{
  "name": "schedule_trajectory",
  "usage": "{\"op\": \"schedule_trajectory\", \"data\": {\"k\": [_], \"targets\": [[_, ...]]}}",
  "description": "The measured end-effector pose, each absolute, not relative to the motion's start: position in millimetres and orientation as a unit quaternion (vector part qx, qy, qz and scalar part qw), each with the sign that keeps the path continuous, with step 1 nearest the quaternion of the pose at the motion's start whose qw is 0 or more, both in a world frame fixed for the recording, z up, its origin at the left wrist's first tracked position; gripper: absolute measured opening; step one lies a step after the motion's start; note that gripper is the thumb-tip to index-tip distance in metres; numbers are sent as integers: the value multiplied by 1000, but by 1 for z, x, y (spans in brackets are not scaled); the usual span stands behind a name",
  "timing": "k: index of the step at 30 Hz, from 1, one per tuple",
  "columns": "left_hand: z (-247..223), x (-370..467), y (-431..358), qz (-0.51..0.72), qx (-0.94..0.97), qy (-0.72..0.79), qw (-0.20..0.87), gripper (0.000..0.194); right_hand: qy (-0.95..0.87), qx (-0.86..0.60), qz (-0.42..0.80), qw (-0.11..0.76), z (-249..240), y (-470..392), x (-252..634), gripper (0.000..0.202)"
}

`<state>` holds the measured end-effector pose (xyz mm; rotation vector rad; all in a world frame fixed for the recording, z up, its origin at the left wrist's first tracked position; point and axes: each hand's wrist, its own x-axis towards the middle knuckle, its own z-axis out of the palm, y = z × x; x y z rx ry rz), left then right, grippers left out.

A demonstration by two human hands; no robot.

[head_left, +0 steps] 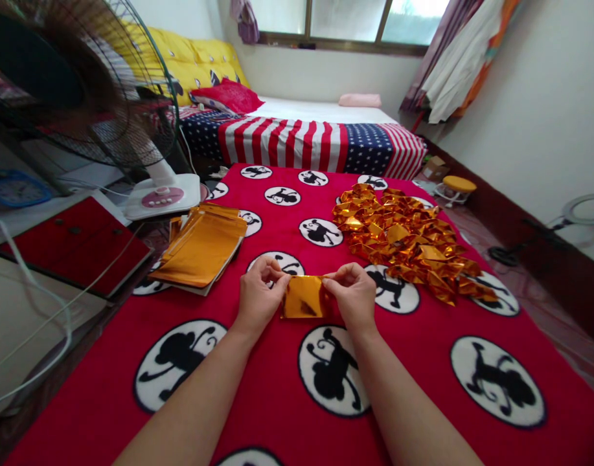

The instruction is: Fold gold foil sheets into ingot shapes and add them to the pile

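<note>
Between my two hands, a small rectangle of shiny gold foil paper [305, 298] hangs just over the red cloth. My left hand [262, 291] pinches its upper left corner between thumb and fingers. At the upper right corner my right hand [351, 292] holds it the same way. To the left lies a stack of flat gold foil sheets [202, 243], slightly fanned out. A wide heap of folded gold foil pieces [403, 236] spreads on the right, beyond my right hand.
The red cloth [262, 401] with monkey prints covers the surface before me. A standing fan [163, 194] is at the left, by a red-topped cabinet [78, 243] with a white cable. Behind are a bed [297, 142], a yellow stool [458, 184] and hanging clothes [459, 65].
</note>
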<state>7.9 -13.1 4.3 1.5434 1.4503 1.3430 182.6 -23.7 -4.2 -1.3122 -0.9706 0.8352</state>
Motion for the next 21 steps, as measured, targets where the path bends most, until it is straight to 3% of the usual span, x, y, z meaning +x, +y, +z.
{"op": "schedule_trajectory", "data": {"k": [6, 11, 21], "targets": [[0, 11, -9, 438, 652, 580, 216, 8, -532, -659, 242, 473, -2, -18, 184, 4], [-4, 11, -7, 395, 666, 595, 215, 7, -586, -705, 181, 356, 3, -14, 183, 17], [-8, 11, -5, 344, 722, 584, 138, 14, -602, -741, 116, 274, 7, -15, 182, 15]]}}
